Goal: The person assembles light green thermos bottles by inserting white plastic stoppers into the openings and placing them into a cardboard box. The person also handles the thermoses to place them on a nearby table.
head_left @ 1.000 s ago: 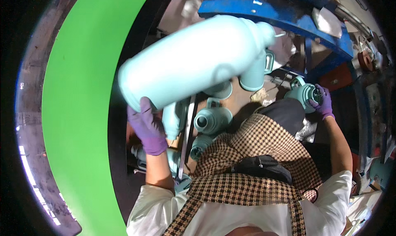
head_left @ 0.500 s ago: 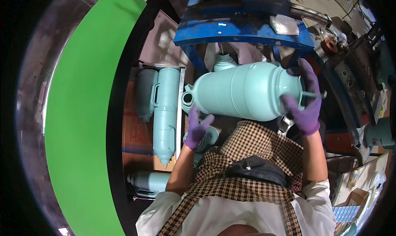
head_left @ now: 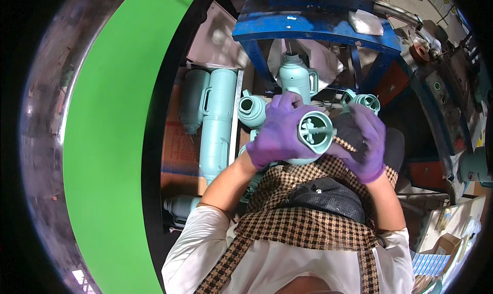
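Flask: a pale teal flask was held up in front of the chest, its round end turned straight at the camera; only that end showed, a ring with thin spokes meeting at a small hub
Colour and finish: even mint-teal, matte, same as the others around it
Left hand: purple-gloved left hand was wrapped round the flask's left side, fingers curled tight against the body
Right hand: purple-gloved right hand was cupped against the right and lower side, fingers pressed on it
Behind: an upright flask with handle stood under the blue metal stand
Left of hands: two long flasks lay side by side on a wooden board
Clothing: checked apron over a white shirt
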